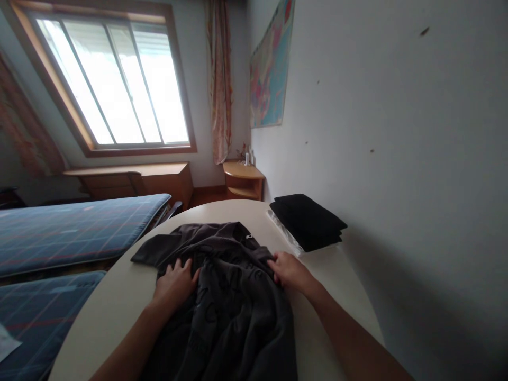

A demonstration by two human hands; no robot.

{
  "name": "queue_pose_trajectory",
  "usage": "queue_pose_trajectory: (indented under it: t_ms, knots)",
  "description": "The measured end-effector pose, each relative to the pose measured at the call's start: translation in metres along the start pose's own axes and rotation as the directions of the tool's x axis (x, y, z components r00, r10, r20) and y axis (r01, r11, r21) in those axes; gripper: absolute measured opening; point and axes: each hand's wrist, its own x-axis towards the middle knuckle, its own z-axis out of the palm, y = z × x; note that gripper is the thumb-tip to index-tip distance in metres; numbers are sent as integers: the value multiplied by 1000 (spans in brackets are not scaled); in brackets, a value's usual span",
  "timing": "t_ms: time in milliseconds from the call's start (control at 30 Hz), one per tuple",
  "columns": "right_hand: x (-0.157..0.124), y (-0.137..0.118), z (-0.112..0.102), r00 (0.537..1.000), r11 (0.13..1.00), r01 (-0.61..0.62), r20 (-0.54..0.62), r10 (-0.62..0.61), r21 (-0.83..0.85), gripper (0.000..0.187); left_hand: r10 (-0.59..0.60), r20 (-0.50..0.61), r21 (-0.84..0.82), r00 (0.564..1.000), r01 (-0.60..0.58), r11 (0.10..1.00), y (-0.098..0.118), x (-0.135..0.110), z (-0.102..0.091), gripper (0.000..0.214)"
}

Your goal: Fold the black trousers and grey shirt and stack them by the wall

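A dark grey T-shirt (238, 301) lies wrinkled on the round pale table (115, 312), its collar with a small white label at the far end and one short sleeve out to the left. My left hand (177, 283) rests on the shirt's left part, fingers apart on the fabric. At the right side, near the shoulder, my right hand (289, 271) has its fingers closed on the shirt's edge. Just beyond that hand sits a stack of folded black cloth (307, 219), with a clear plastic bag (286, 233) under it.
A white wall (397, 201) stands close along the table's right. To the left are mattresses with a blue checked pattern (79, 233). A corner shelf (244, 170), a wooden desk (166, 174) and a window (119, 84) are at the back.
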Motion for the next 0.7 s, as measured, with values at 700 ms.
queue_pose_trajectory:
  t_ms: [700]
  knots:
    - [-28,-22,-11,973,920,-151,-220,73,-363,89,-142,-44,-207,989,130,970,-78,55,30,67]
